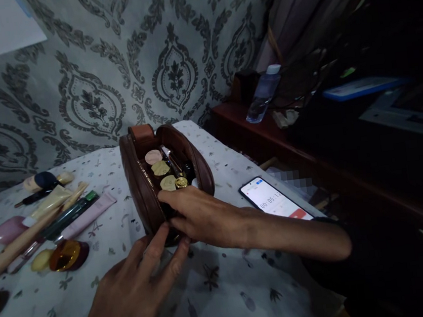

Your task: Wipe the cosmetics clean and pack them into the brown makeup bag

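A brown cosmetic bag (pixel 138 187) stands unzipped on the patterned cloth, its opening facing up. Inside are several round gold-coloured lids (pixel 161 169), a pinkish round lid (pixel 154 157) and slim dark items (pixel 173 162). My right hand (pixel 206 215) reaches over the bag's near end, its fingers curled into the opening; what they hold, if anything, is hidden. My left hand (pixel 134 284) comes from below, with its fingertips pinching the bag's near end from either side.
Makeup brushes, tubes (pixel 88 216) and an amber-lidded jar (pixel 68 254) lie on the cloth (pixel 226 289) at left. A phone (pixel 273 200) showing a timer lies right of the bag. A water bottle (pixel 264 94) stands on a reddish-brown ledge (pixel 230 118); patterned wall behind.
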Demonstrator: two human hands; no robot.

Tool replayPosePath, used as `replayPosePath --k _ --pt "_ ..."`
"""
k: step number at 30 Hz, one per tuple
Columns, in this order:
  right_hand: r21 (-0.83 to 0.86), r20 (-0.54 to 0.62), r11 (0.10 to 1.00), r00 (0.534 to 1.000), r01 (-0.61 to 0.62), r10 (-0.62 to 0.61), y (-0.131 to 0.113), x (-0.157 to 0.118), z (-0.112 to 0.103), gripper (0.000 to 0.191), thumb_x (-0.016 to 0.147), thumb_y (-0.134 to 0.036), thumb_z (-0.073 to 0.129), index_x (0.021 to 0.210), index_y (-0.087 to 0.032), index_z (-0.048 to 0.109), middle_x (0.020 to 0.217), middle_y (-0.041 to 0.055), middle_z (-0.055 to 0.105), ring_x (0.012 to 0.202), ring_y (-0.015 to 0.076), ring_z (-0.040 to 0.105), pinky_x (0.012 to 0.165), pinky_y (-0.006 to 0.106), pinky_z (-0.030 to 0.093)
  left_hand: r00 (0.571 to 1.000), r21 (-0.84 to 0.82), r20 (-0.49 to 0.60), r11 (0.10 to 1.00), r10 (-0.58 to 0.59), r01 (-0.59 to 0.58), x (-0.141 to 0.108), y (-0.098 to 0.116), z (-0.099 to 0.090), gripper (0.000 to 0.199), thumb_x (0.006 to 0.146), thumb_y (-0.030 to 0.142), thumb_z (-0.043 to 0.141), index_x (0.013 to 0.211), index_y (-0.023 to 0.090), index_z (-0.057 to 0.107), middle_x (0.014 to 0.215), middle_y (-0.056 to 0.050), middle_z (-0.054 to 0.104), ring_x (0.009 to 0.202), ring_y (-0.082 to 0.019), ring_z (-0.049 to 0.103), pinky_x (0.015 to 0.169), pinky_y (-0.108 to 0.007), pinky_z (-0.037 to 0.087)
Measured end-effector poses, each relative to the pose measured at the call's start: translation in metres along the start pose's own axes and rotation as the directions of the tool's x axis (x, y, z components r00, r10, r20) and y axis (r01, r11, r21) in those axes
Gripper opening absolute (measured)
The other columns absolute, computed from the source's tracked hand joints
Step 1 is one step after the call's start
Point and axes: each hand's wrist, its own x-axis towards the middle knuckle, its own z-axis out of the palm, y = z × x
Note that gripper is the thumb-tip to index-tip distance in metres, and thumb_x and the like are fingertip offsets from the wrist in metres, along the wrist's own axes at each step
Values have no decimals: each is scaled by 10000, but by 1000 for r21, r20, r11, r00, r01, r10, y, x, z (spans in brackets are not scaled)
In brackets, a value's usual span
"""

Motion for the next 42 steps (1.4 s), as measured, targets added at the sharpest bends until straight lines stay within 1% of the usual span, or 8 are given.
replayPosePath --k 10,16,20,25,28,34,38,42 --pt "-52 -65 997 997 48 -52 0 -3 -2 103 828 -59 547 876 -149 564 805 28 604 734 144 544 620 244 363 999 2 26 1000 -28 28 0 2 -6 746 799 7 437 1476 318 388 1439 -101 516 1080 -259 635 601 -251 583" --pt "172 -359 979 932 111 -42 -6 -18 -24 103 876 -192 614 970 -172 576 835 6 636 755 136 580 680 249 424 996 25 85 999 -26 24 2 2 -11 789 792 -15 411 1500 326 344 1452 -97 517 1118 -243 631 572 -217 568" --pt "659 -491 712 855 240 166 -7 -18 -30 278 913 -456 591 870 -187 535 826 17 649 747 136 631 660 241 488 993 43 109 999 -34 29 2 3 -12 826 783 -28 406 1512 347 310 1464 -88 511 1136 -241 628 577 -219 572" --pt "916 -271 374 910 144 313 -6 -13 -30 471 920 -626 479 773 -180 503 653 0 583 490 88 517 465 203 443 991 10 119 998 -61 60 1 4 -10 821 807 -10 415 1524 366 276 1487 -79 490 1166 -249 614 617 -237 586" --pt "893 -131 449 955 -3 268 -6 -14 -35 446 922 -602 499 775 -182 499 615 -35 521 427 57 399 393 172 333 991 -4 120 998 -60 61 1 3 -10 800 821 5 426 1521 367 286 1495 -82 482 1158 -247 621 612 -227 582" --pt "318 -8 948 1000 -17 20 -14 -17 -51 15 898 -168 568 885 -166 563 815 2 587 713 106 545 605 197 416 993 -17 109 998 -54 56 2 3 -11 775 812 28 451 1508 348 330 1494 -90 481 1151 -247 623 606 -213 579" --pt "-60 -69 997 997 40 -44 -19 -13 -46 250 784 -52 623 1003 -156 563 885 32 613 774 151 559 632 237 399 995 -11 89 999 -45 46 2 4 -12 736 818 19 445 1482 330 386 1472 -103 501 1110 -258 639 595 -247 589" --pt "-171 5 979 994 112 -113 -18 -1 -35 146 761 -33 608 863 -136 603 813 38 623 720 148 553 578 235 357 995 -25 88 999 -42 45 4 4 -14 709 818 8 446 1462 304 424 1458 -113 511 1117 -263 633 597 -250 590"
